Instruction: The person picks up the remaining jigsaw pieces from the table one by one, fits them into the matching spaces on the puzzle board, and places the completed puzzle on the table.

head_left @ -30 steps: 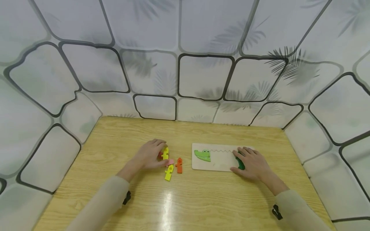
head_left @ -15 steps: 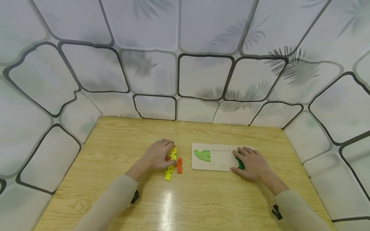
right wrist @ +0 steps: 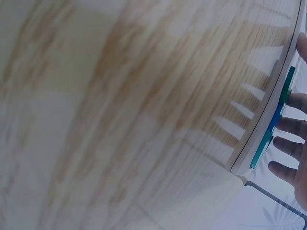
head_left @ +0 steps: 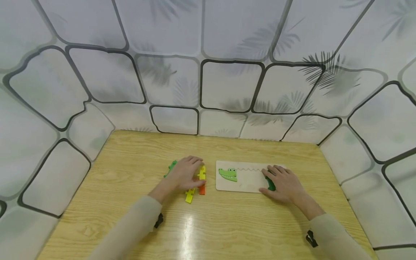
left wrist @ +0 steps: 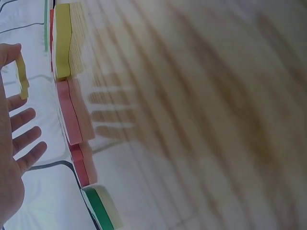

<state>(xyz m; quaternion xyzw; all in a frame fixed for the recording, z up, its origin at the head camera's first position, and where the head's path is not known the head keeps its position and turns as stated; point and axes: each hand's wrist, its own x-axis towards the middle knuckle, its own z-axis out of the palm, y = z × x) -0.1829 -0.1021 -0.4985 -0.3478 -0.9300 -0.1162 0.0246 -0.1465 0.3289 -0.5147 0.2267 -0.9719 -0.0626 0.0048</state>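
My left hand (head_left: 186, 174) pinches a yellow puzzle piece (head_left: 202, 172) between thumb and index finger, held over the loose pieces. In the left wrist view that pinched yellow piece (left wrist: 21, 76) is raised off the table, the other fingers spread. Below the hand lie another yellow piece (head_left: 190, 196) and an orange piece (head_left: 202, 190), partly covered. On the right, my right hand (head_left: 282, 183) rests over the right end of a pale wooden puzzle board (head_left: 248, 185). Its fairly straight fingers lie at dark green (right wrist: 261, 150) and blue (right wrist: 275, 116) pieces. A light green crocodile head (head_left: 228, 174) sits at the board's left end.
Behind the left hand lies a green piece (head_left: 170, 167). Pink (left wrist: 69, 112) and red (left wrist: 80, 165) pieces show in the left wrist view. The wooden table (head_left: 227, 224) is bordered by patterned fabric walls (head_left: 227, 86) at the back and sides.
My left hand has moved right towards the board, carrying the yellow puzzle piece over the orange one. The green piece behind it has come into view. My right hand has stayed in place.
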